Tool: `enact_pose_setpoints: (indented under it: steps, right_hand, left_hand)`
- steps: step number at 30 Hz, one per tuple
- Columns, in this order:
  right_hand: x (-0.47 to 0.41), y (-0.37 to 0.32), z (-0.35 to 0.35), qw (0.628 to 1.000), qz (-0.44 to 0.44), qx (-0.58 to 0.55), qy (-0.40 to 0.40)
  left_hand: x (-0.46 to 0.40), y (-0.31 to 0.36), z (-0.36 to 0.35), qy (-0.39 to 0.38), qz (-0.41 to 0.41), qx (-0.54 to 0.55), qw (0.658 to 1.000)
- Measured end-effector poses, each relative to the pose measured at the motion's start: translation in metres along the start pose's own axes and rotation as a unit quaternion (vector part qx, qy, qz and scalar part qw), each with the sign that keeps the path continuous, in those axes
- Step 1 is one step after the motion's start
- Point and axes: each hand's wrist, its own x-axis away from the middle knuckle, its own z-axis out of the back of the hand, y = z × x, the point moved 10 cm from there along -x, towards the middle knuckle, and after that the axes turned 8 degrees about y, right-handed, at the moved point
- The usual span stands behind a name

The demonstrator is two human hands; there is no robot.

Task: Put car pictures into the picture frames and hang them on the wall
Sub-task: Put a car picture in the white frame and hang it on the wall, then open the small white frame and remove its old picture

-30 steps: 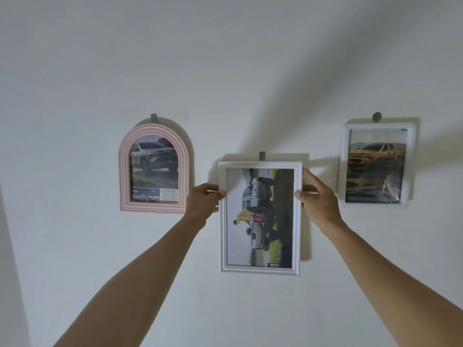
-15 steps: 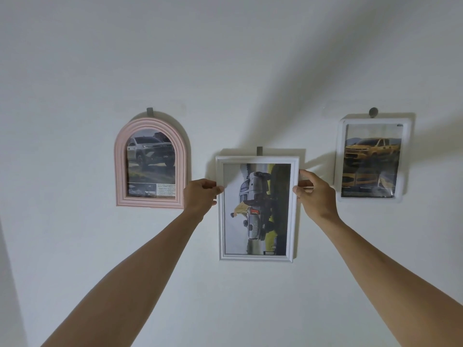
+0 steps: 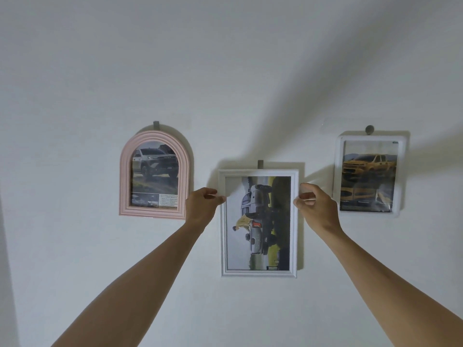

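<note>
- white rectangular frame [image 3: 259, 272]: centre of the picture, flat against the wall [image 3: 225, 71], under a small grey hook [image 3: 260, 164]. its car picture [image 3: 258, 221] shows a silver pickup turned sideways.
- left hand [image 3: 201, 205]: at the frame's left edge, upper part; fingers curled, thumb and fingertips pinching the edge.
- right hand [image 3: 316, 205]: at the right edge, same height; fingers curled, pinching that edge.
- pink arched frame [image 3: 124, 176]: centre left, hung.
- white rounded frame [image 3: 338, 171]: centre right, hung, yellow pickup inside.

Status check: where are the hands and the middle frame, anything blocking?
Both hands pinch the white frame: left hand on its left edge, right hand on its right edge. Frame under its hook. Nothing blocking.
</note>
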Motion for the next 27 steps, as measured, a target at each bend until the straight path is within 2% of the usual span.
enact_pose_setpoints:
  steps: [3,11,15,21,24,27]
  right_hand:
    - [-0.002,-0.002,0.007,1.000,0.010,0.013,-0.008]
    - [-0.022,0.000,0.069,0.999,0.026,0.007,0.042]
    - [-0.039,0.012,0.120,0.994,0.023,0.022,0.103]
    - [-0.060,0.035,0.191,0.982,0.025,0.091,0.166]
    - [-0.071,0.056,0.212,0.979,-0.004,0.126,0.160]
    - [-0.078,0.081,0.220,0.985,-0.054,0.110,0.119]
  left_hand:
    - [0.004,0.016,0.005,0.027,-0.030,-0.031,0.999]
    - [0.031,0.092,-0.007,0.135,-0.210,-0.052,0.967]
    - [0.065,0.135,-0.056,0.087,-0.290,-0.022,0.953]
    - [0.110,0.183,-0.144,0.005,-0.326,0.020,0.945]
    - [0.118,0.190,-0.190,-0.041,-0.290,-0.010,0.956]
    - [0.114,0.182,-0.229,-0.083,-0.210,-0.021,0.974]
